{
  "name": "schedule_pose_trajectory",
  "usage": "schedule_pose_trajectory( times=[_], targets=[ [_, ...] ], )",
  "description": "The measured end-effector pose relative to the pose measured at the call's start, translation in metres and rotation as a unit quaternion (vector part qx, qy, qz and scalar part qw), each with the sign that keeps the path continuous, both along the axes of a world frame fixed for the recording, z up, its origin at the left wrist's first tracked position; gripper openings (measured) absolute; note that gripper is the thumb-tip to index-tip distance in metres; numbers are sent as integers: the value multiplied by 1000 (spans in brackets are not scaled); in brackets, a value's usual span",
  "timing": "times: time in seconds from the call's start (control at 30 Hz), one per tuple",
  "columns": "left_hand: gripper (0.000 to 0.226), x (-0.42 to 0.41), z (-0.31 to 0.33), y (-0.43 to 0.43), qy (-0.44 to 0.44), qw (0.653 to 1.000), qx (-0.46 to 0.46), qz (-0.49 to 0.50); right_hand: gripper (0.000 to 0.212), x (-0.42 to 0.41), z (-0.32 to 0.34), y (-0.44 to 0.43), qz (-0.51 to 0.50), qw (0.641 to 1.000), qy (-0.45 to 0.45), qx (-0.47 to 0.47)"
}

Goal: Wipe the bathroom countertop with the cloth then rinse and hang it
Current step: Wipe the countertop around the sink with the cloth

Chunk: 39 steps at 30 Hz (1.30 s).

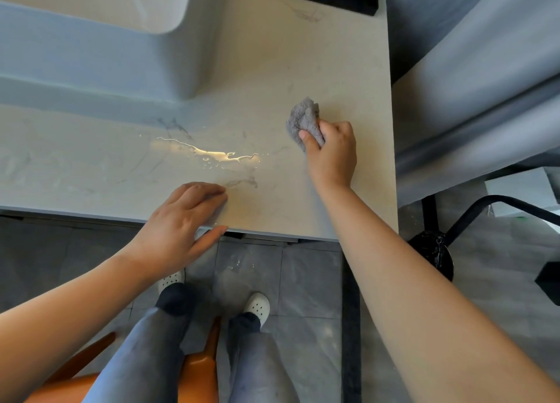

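A pale marble-look countertop (266, 69) fills the upper middle of the head view. My right hand (331, 151) grips a bunched grey cloth (303, 117) and presses it onto the counter near the right edge. My left hand (185, 224) rests flat on the counter's front edge, fingers together and holding nothing. A shiny puddle of water (212, 154) lies on the counter between the two hands, left of the cloth.
A white vessel sink (100, 48) stands on the counter at the upper left. Grey fabric (472, 93) hangs just beyond the counter's right edge, above a black stand (436, 245). Below me are grey floor tiles, my feet in white shoes, and an orange stool (194, 369).
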State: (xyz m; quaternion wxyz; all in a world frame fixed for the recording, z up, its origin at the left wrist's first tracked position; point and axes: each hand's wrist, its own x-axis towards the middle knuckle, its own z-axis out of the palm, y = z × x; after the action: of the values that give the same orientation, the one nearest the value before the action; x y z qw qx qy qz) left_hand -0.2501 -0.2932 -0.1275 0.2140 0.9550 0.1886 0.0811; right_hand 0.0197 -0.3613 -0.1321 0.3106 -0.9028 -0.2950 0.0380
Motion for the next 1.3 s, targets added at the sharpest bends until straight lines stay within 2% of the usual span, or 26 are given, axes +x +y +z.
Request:
schedule_pose_trajectory(
  times=[0.23,0.33,0.5,0.6,0.67,0.8,0.93,1.03,1.13,1.3],
  targets=[
    [46,-10,2,-4,-20,1000,-10,8,29,-71,-1,-43,106,994,-24,12],
    [46,-21,3,-6,-14,999,0,45,32,-102,-1,-61,133,991,-29,16],
    [52,-34,9,2,8,992,16,122,29,-136,4,-79,177,984,10,14],
    [55,-38,10,7,21,991,19,134,24,-140,14,-84,220,972,80,27],
    [56,-41,9,10,23,991,14,130,23,-131,24,-79,201,974,83,60],
    [56,-44,4,11,1,991,2,136,23,-77,36,-34,100,992,25,79],
    [54,-45,-1,11,-15,990,-3,139,24,-30,21,15,49,998,12,35],
    [55,-47,-1,12,-15,991,-3,135,28,-27,6,32,24,999,-20,-12],
    [55,-48,-1,13,-6,992,-9,127,30,-44,2,30,44,998,-54,-10],
    [51,-51,3,17,-5,991,-36,126,28,-94,0,-2,154,986,-57,-7]
  ],
)
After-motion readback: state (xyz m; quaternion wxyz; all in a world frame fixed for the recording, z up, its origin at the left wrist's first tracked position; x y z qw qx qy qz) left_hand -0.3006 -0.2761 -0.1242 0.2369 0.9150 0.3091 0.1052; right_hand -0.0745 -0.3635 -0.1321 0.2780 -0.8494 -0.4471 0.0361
